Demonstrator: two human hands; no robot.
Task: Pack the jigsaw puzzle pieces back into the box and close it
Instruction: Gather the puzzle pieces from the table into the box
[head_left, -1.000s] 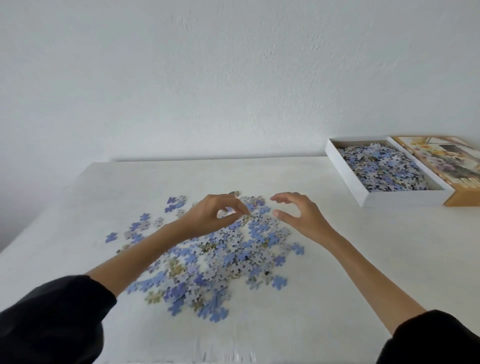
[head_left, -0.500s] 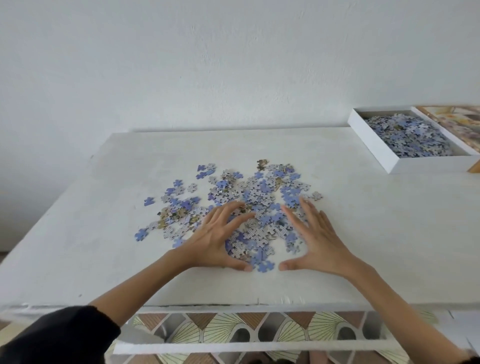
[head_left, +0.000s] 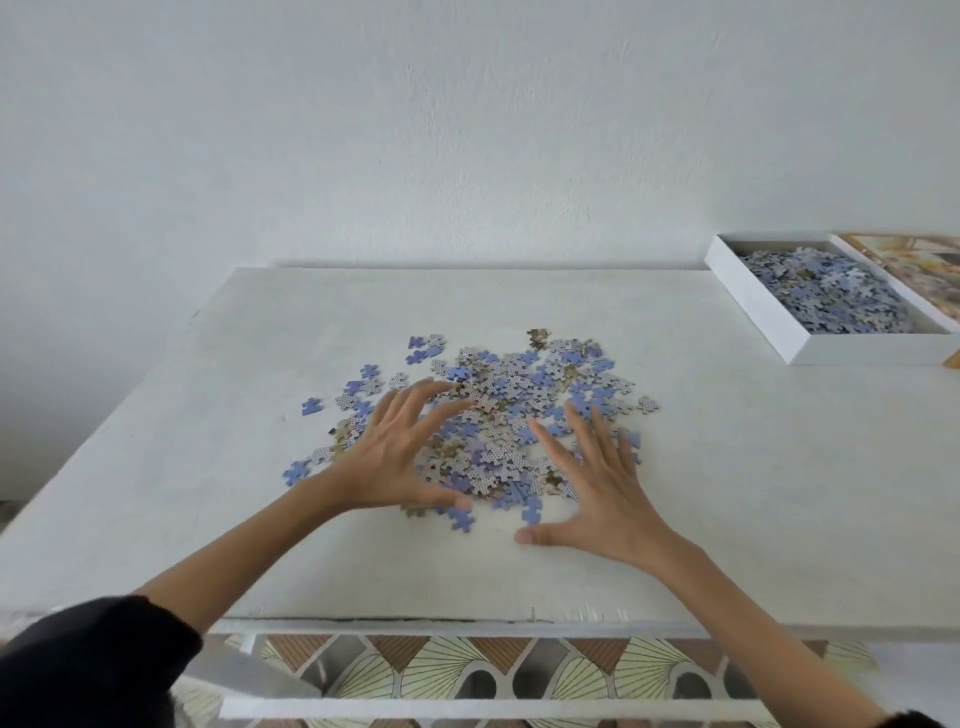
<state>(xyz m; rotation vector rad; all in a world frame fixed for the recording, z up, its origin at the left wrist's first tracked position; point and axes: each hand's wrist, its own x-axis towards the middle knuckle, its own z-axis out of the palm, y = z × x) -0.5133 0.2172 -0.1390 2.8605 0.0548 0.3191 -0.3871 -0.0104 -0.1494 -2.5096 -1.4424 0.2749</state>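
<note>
Over the pile on the table (head_left: 727, 493), both hands down flat.
Left hand (head_left: 395, 457) and right hand (head_left: 605, 493) splayed wide, gripping nothing, bracketing the puzzle pieces (head_left: 511, 402) to herd them together, I'd guess; box (head_left: 756, 306) sits well off right, part-filled. A second ago they hovered curled above.

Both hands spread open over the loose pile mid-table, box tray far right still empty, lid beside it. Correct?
No. Head view shows the box tray already holds many pieces. Rest stands: left hand and right hand open over the loose pile, lid beside the tray.
</note>
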